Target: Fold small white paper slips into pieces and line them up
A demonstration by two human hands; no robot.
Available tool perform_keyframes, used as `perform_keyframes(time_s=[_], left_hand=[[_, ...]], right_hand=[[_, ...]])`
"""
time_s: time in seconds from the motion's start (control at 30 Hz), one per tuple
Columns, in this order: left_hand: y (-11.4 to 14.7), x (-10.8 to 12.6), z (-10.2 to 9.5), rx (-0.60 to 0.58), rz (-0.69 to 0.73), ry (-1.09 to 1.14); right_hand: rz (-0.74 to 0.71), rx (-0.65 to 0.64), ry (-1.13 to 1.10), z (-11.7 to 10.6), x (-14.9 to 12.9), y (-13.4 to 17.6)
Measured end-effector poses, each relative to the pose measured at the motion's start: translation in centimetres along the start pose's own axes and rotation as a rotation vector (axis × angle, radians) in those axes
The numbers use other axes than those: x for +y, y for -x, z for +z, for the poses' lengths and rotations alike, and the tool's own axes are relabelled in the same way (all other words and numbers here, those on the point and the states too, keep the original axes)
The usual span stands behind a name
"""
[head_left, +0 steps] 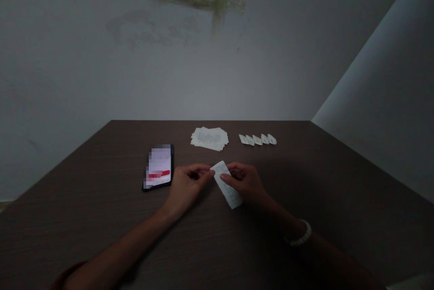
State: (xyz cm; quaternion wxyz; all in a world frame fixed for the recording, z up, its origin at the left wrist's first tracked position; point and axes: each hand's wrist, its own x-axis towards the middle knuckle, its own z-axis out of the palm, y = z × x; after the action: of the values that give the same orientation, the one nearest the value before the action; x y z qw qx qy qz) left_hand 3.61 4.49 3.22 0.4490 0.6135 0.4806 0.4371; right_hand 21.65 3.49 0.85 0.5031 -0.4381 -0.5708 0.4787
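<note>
Between my two hands, above the table, is a narrow strip of white paper (228, 190) with lines of print on it, tilted with its top to the left. My left hand (188, 187) pinches its upper left corner between thumb and fingers. My right hand (247, 185) grips its right side, the thumb lying across the print and the fingers behind. Beyond my hands lies a loose pile of printed paper sheets (209, 139). To the right of that pile, several small folded white papers (257, 140) lie in an overlapping row.
A phone (158, 167) with a lit, blurred-out screen lies just left of my left hand. The dark brown wooden table (101, 190) meets a grey wall (210, 77) at its far edge. Another wall (383, 91) rises at the right.
</note>
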Motion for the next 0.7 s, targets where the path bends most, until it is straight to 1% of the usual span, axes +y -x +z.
perform_keyframes(time_s=[0.27, 0.33, 0.5, 0.7], left_hand=[[-0.1, -0.1, -0.1, -0.036, -0.018, 0.036], [-0.1, 0.1, -0.2, -0.071, -0.035, 0.066], [0.0, 0.4, -0.2, -0.187, -0.084, 0.139], [-0.2, 0.1, -0.4, -0.227, -0.13, 0.19]], right_hand=[[-0.008, -0.031, 0.005, -0.1, 0.2, 0.1], [-0.005, -0.027, 0.02, -0.2, 0.1, 0.1], [-0.023, 0.029, -0.009, -0.5, -0.3, -0.1], [0.003, 0.025, -0.018, -0.5, -0.8, -0.1]])
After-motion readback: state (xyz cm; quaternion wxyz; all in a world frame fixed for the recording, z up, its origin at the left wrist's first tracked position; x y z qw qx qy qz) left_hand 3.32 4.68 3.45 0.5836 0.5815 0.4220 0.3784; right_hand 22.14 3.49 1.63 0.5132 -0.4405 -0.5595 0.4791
